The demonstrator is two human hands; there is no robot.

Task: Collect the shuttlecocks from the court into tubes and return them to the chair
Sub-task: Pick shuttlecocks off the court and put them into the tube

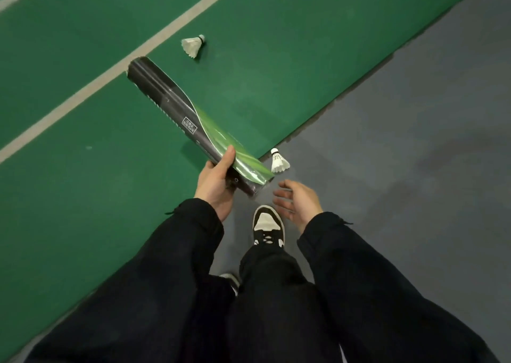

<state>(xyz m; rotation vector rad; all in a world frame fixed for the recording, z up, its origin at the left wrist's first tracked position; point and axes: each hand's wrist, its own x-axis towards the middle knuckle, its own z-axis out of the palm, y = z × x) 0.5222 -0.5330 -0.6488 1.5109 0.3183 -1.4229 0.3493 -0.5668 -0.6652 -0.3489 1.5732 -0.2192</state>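
Left hand (218, 184): grips black-and-green tube (190, 122) near its lower end.
Right hand (300, 201): empty, fingers relaxed.
Near shuttlecock (279, 161): grey floor (414, 141), at mat edge.
Far shuttlecock (193, 45): green mat (69, 58), beside white line (91, 85).

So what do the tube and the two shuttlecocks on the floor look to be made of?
Tube: likely cardboard under a glossy printed wrap, judging by the sheen on its black and green surface. Near shuttlecock and far shuttlecock: white, feather-like skirts with visible vanes and rounded white bases with a dark band; real feather or synthetic cannot be told.
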